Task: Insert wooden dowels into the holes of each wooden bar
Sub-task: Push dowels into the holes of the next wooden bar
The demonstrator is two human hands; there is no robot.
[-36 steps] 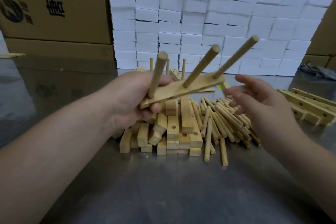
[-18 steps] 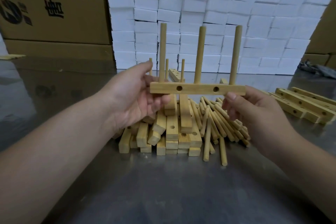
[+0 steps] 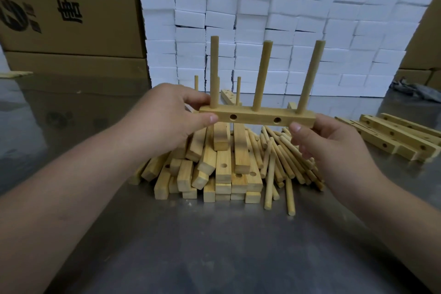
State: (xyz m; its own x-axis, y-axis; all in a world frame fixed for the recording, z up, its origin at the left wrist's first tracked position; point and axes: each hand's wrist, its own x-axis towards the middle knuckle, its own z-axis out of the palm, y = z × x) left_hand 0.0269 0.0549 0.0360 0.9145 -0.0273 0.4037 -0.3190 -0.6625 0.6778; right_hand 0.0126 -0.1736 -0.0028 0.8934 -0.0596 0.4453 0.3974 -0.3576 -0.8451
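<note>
We hold the bar (image 3: pixel 257 118) level in the air, three dowels (image 3: pixel 262 74) upright in its top holes. Our left fingers (image 3: pixel 207 119) pinch its left end and our right fingers (image 3: pixel 297 128) grip its right end. Below it, spare bars (image 3: pixel 223 169) and loose dowels (image 3: pixel 286 157) lie heaped on the counter (image 3: pixel 214 246).

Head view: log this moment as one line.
object: wooden bar, level, above bar pile | left hand: pinches left end | right hand: holds right end | dowels: three upright in top | side holes: two, empty
</note>
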